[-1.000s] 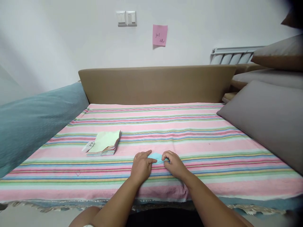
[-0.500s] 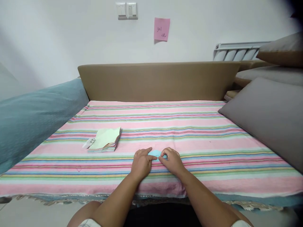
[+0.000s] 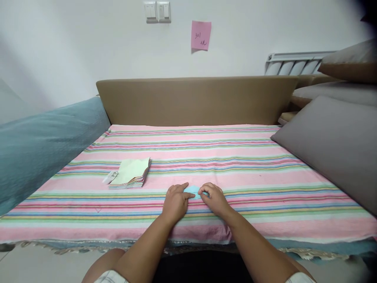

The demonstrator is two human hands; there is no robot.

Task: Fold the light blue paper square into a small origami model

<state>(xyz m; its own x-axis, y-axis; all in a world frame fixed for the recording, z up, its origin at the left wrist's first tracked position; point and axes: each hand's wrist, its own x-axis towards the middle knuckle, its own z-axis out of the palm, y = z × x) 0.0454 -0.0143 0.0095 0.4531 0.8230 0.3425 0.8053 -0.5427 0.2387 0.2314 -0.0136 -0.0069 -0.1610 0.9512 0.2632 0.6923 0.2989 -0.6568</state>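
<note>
A small piece of light blue paper [image 3: 193, 189] with a crease across it lies on the striped cloth [image 3: 188, 155] close to me. My left hand [image 3: 175, 201] rests at its left side, forefinger and thumb stretched out and apart, pressing on the paper. On the opposite side, my right hand [image 3: 215, 200] has thumb and forefinger pinched together at the paper's right edge. The hands cover parts of the paper. Farther off to the left sits a stack of coloured paper sheets [image 3: 132, 171], pale green on top, with a small white label [image 3: 111, 177] at its left edge.
A brown backrest [image 3: 194, 102] stands along the far side. Grey cushions [image 3: 332, 141] are piled on the right, and a blue-green covered armrest [image 3: 50, 141] slopes along the left. A pink note [image 3: 200, 35] and light switches [image 3: 157, 11] are on the wall.
My right thumb and fingertips have shifted slightly right along the blue paper, a little farther from my left thumb. My left hand stays in place on the paper.
</note>
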